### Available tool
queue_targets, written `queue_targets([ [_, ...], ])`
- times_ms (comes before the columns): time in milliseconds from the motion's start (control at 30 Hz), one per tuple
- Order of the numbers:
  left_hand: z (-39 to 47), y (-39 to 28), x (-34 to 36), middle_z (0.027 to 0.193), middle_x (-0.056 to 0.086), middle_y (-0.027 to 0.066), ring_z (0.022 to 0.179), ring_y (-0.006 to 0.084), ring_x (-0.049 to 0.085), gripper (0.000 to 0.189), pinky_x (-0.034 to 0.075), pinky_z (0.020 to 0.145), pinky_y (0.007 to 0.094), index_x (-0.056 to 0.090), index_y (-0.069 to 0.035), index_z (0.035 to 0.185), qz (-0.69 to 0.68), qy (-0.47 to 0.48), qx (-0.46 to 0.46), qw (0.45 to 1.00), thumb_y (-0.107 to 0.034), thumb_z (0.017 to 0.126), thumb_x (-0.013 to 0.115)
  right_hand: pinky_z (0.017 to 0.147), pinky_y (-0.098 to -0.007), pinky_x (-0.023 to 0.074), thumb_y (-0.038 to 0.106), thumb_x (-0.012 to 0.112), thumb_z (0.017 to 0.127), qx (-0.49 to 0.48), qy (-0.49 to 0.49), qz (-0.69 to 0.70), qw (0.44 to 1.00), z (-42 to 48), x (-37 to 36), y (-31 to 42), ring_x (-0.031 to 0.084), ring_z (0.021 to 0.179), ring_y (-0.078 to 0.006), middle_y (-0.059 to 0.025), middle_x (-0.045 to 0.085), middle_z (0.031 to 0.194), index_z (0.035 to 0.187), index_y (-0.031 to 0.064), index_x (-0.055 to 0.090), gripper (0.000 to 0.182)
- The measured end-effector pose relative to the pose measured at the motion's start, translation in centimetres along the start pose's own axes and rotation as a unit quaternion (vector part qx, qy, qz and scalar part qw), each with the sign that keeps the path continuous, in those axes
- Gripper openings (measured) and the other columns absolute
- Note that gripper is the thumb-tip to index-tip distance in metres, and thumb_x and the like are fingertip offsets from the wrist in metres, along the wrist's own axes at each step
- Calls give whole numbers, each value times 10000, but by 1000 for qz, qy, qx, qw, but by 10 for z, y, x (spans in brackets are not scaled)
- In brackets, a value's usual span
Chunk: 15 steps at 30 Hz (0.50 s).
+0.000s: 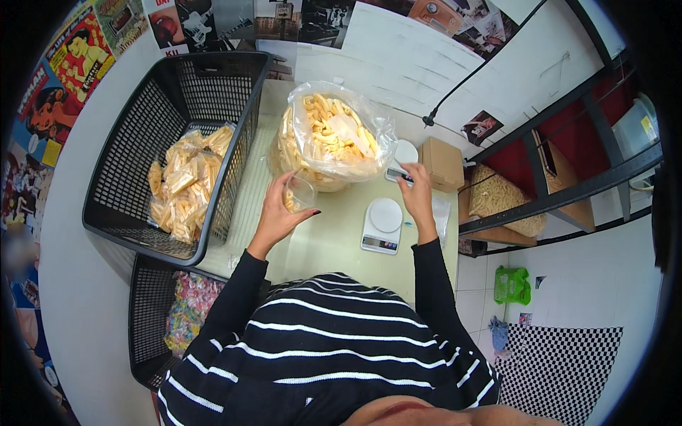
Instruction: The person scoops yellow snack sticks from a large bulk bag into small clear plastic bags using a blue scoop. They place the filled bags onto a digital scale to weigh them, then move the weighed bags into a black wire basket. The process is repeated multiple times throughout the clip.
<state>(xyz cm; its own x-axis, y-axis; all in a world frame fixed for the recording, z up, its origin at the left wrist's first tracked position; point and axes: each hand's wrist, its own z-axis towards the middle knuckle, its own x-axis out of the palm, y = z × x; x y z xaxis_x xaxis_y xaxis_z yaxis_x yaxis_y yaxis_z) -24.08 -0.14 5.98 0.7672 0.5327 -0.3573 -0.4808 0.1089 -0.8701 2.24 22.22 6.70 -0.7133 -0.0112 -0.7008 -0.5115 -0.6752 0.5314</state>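
My left hand (281, 210) grips a clear plastic cup (301, 193) with a few pale yellow snack pieces inside. Right behind it stands a large open clear plastic bag (383, 136), full of stick-shaped snacks (322, 120) with a pale flat piece lying on top. My right hand (418, 197) is raised at the right, its fingers bent and apart, and I see nothing in it. It is nearest to a white kitchen scale (406, 153) at the back, partly covering it. Another white kitchen scale (386, 215) sits on the table (325, 250) in front, its plate bare.
A black plastic basket (120, 154) at the left holds packed snack bags (184, 183). Below it, another basket (144, 319) contains colourful wrapped sweets (194, 309). A cardboard box (442, 162) and clear plastic bags (441, 213) lie at the right, beside a metal-framed shelf (549, 194).
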Motion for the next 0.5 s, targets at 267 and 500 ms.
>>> queue_targets([
  [267, 6, -16, 9, 1247, 540, 106, 1185, 327, 485, 876, 210, 1137, 565, 480, -106, 1368, 178, -5, 107, 978, -291, 616, 890, 955, -381, 412, 109, 758, 805, -153, 149, 187, 959, 0, 15, 146, 588, 1026, -254, -83, 642, 1043, 946, 55, 727, 154],
  [500, 14, -44, 4, 1404, 458, 114, 1359, 326, 380, 988, 103, 1165, 616, 375, -101, 1466, 278, -35, 124, 952, -376, 659, 875, 939, -382, 385, 151, 754, 808, -144, 102, 153, 972, -23, 34, 150, 583, 1050, -259, -71, 640, 1119, 932, 79, 746, 143],
])
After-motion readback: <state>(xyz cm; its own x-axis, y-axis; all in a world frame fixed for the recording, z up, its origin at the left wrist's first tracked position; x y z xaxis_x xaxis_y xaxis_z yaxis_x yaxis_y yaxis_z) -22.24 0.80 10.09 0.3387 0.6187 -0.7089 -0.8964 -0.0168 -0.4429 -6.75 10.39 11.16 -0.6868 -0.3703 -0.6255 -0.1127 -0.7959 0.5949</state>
